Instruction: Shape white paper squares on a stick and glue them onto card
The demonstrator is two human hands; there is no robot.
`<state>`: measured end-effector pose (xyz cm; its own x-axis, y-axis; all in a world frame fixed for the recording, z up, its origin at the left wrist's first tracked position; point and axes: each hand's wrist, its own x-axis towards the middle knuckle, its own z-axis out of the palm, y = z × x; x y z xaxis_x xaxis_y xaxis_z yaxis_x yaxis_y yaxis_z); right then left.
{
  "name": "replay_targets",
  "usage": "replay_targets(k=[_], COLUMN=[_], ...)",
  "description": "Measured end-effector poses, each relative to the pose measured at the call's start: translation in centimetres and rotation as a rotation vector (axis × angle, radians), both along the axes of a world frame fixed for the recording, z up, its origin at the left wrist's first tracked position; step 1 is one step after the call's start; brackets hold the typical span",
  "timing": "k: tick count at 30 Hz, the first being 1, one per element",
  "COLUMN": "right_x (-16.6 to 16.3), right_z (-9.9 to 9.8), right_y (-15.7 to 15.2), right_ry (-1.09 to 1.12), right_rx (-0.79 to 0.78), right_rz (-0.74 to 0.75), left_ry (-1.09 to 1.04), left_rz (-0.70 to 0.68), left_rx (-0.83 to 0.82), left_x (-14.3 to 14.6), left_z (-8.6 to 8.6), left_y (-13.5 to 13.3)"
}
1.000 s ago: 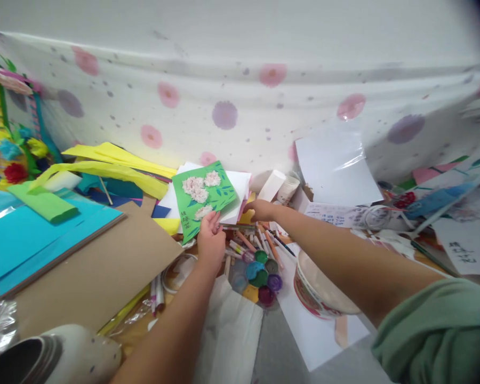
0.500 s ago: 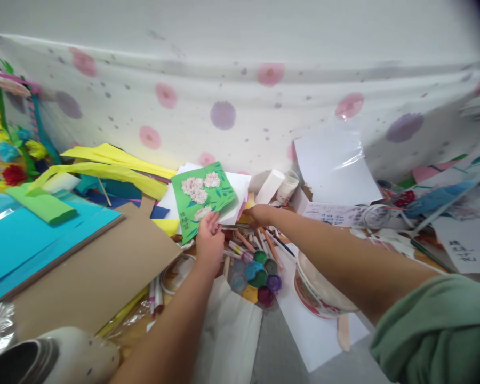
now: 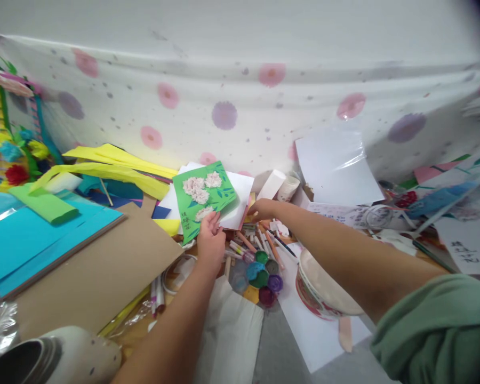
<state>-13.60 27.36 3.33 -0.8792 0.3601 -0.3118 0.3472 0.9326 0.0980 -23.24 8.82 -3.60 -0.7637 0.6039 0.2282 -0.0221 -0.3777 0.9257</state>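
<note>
At the middle of the cluttered table, a green card (image 3: 216,205) with pale pink ruffled flowers, painted leaves and handwriting lies tilted over white paper (image 3: 243,188). My left hand (image 3: 211,241) reaches in from below, its fingers closed at the card's lower edge, beside the lowest flower. My right hand (image 3: 261,209) is at the right edge of the paper pile, fingers bent down and curled. What its fingertips grip, if anything, is hidden from me. Just below both hands lie several pens and pencils (image 3: 271,246) and a cluster of small paint pots (image 3: 260,277).
A white tub (image 3: 320,290) stands right of the paints on white paper. Brown cardboard (image 3: 100,266), blue sheets (image 3: 44,234) and yellow crepe paper (image 3: 140,178) fill the left. A wide-mouthed white container (image 3: 80,352) stands front left. White cups (image 3: 288,188) stand behind my right hand.
The white paper's right edge reaches a little further right beside my right hand. My left hand and the card stay almost where they were.
</note>
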Motion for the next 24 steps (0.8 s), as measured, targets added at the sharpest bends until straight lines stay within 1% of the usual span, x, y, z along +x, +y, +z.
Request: replay_targets(k=[12, 19, 21, 24], right_x=[0.5, 1.0, 1.2, 1.3], right_z=[0.1, -0.2, 0.2, 1.4], right_y=[-1.5, -2.5, -2.7, -2.6], right_ry=[-0.022, -0.031, 0.001, 0.081], right_rx=[0.177, 0.226, 0.249, 0.297], right_rz=[-0.052, 0.029, 0.048, 0.048], left_ry=[-0.023, -0.032, -0.029, -0.025], left_rz=[-0.019, -0.025, -0.026, -0.031], left_rx=[0.007, 0.007, 0.005, 0.000], left_x=[-0.2, -0.2, -0.1, -0.1], left_z=[-0.3, -0.1, 0.0, 0.0], left_y=[0.2, 0.1, 0.1, 0.0])
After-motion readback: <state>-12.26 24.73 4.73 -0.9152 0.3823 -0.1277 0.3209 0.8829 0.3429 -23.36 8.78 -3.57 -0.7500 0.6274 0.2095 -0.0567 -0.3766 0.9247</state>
